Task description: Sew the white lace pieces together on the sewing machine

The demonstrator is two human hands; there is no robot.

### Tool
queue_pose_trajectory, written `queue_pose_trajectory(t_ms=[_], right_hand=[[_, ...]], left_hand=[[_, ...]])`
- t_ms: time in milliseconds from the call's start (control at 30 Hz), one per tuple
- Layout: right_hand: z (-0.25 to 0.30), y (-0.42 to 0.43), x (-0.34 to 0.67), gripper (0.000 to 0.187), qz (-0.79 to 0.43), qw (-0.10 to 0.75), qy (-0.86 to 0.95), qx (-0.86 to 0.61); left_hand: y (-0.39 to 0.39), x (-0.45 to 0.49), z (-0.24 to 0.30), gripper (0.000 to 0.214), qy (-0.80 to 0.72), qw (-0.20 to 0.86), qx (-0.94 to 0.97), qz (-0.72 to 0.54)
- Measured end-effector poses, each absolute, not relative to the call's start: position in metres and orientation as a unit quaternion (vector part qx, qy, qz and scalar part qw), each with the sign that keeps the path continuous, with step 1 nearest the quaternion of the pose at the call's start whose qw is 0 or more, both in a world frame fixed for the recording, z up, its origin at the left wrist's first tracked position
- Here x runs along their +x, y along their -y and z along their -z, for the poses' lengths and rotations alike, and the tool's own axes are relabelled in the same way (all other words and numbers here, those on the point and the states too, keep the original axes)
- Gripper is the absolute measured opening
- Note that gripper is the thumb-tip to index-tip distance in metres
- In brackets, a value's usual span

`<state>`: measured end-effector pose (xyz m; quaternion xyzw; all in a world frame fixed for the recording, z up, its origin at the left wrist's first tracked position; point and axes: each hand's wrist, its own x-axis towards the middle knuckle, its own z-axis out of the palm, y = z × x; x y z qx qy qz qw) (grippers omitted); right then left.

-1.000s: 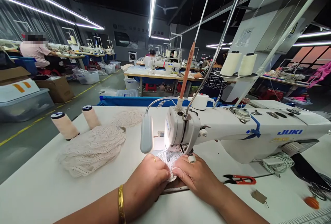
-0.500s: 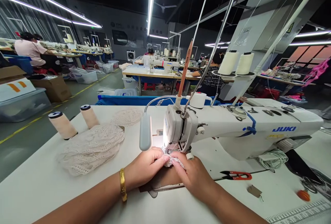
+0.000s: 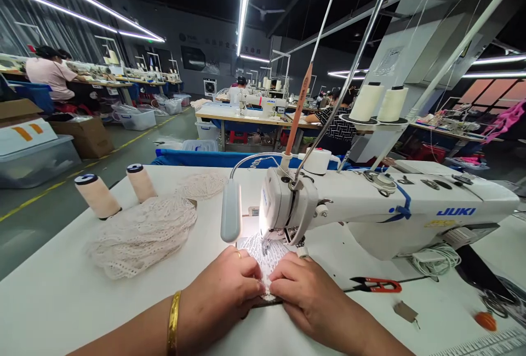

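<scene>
White openwork lace fabric (image 3: 267, 260) lies fanned out beneath the needle area of a white sewing machine (image 3: 349, 197). My left hand (image 3: 230, 285) grips the lace's near left edge, its thumb and fingers pinched together. From the other side, my right hand (image 3: 304, 293) pinches the near right edge, fingertips close to the left hand's. A lit lamp (image 3: 231, 211) on a bent metal neck hangs just left of the needle. The needle tip and the fabric under my fingers are partly hidden.
Left on the table sit a lace heap (image 3: 143, 235) and two peach thread cones (image 3: 97, 196) (image 3: 141, 183). Red-handled thread snips (image 3: 376, 285), a cable coil (image 3: 435, 260) and a ruler (image 3: 485, 342) lie right. Co-workers sit at machines beyond.
Both hands have drawn back toward me. The lace, bunched between my fingers before, is now spread flat under the needle area. The camera view has shifted slightly.
</scene>
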<state>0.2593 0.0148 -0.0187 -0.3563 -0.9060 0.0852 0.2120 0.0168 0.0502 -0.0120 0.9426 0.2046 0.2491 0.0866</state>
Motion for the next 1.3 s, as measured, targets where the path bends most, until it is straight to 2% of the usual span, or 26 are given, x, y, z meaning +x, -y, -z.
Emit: queue_pose_trajectory(t_ms=[267,533,633,733,967,1300], right_hand=[[0.024,-0.025,0.259,0.024,-0.062,0.184,0.895,-0.402],[0.025,-0.024,0.26,0.029,-0.052,0.207,0.884,-0.416],[0.024,-0.022,0.26,0.026,-0.047,0.219,0.891,-0.395],[0.024,-0.021,0.26,0.03,-0.048,0.223,0.893,-0.388],[0.028,-0.025,0.258,0.033,-0.042,0.24,0.886,-0.394],[0.037,-0.032,0.259,0.036,-0.005,0.212,0.867,-0.451]], left_hand=[[-0.064,0.019,0.016,0.021,-0.221,0.043,0.943,-0.244],[-0.07,0.019,0.018,0.023,-0.208,0.011,0.941,-0.266],[-0.064,0.019,0.018,0.027,-0.184,0.028,0.944,-0.271],[-0.06,0.02,0.017,0.028,-0.191,0.045,0.947,-0.256],[-0.064,0.02,0.016,0.029,-0.195,0.034,0.944,-0.263],[-0.084,0.018,0.023,0.028,-0.226,0.008,0.945,-0.237]])
